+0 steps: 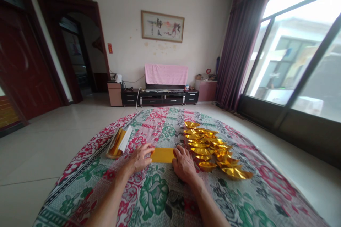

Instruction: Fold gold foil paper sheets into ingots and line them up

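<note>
At lower centre, your left hand and right hand pinch opposite ends of the gold paper between them.

Foil ingots are lying toward the worktop's right edge, a paper bundle toward its left, a foil strip between.

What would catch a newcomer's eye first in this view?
Probably the shiny gold boat-shaped pieces, clustered on the flowered cloth to the right of the hands. Next, the flat yellow strip at center, its ends between the fingers of the left hand and right hand. Farther back, the pink cover stands out below the framed picture.
</note>
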A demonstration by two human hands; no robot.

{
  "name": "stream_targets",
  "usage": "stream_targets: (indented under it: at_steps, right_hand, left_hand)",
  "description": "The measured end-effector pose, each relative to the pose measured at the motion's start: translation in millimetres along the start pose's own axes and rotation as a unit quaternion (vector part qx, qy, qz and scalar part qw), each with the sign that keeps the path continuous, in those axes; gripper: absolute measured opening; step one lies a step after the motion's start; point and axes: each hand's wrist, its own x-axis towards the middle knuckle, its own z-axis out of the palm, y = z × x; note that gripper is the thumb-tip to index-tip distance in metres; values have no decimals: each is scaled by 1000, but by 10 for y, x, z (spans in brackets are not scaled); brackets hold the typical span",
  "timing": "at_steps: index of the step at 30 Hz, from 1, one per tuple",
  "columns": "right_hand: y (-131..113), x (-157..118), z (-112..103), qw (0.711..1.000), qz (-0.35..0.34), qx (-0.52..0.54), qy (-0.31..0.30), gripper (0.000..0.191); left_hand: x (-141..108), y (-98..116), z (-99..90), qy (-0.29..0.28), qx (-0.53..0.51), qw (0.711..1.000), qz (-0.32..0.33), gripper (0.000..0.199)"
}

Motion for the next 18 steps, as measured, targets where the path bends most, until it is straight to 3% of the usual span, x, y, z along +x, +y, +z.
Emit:
stream_targets:
  at_steps: [8,12,18]
  right_hand:
    - [-9,12,-3,1000,8,-2,-9,37]
    - [-17,7,-10,1000,12,0,-11,37]
    - [-2,8,49,1000,12,-8,9,36]
  left_hand:
    - [21,82,-24,6,20,1000,1,39]
    - [20,218,20,64,40,997,-16,20]
    - [-17,490,114,146,109,981,-63,37]
